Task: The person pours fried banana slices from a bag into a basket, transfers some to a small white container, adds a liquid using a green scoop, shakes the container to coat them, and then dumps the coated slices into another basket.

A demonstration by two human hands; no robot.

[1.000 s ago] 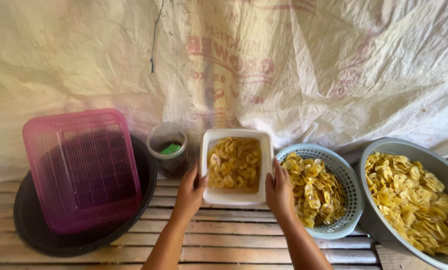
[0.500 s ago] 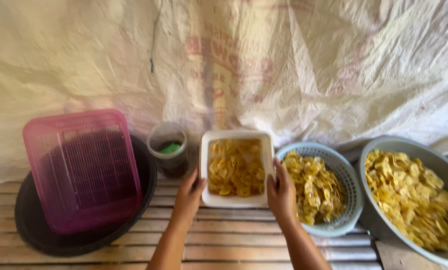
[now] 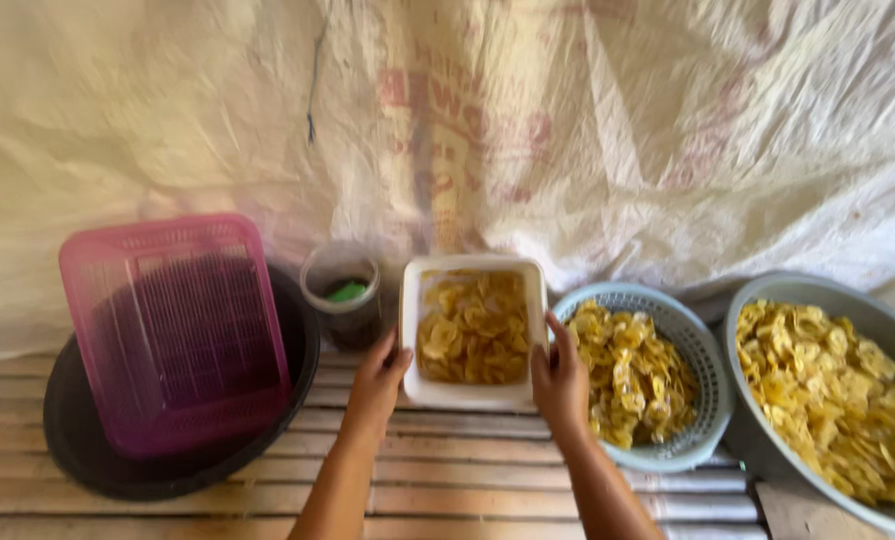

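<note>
A white rectangular tub (image 3: 412, 300) full of yellow sliced chips sits on the slatted wooden surface in the middle of the head view. My left hand (image 3: 379, 377) grips its near left corner. At the tub's near right corner my right hand (image 3: 559, 378) holds the rim. To the right stand a pale blue perforated basket (image 3: 702, 385) and a big grey basin (image 3: 742, 420), both heaped with the same yellow chips.
A pink slotted basket (image 3: 172, 335) rests tilted in a black round basin (image 3: 87, 455) on the left. A small clear jar (image 3: 342, 295) with something green inside stands behind the tub. A white woven sheet (image 3: 567, 120) hangs across the back.
The tub and both hands sit slightly higher and the view has blurred a little. My grip on the tub's two corners is the same.
</note>
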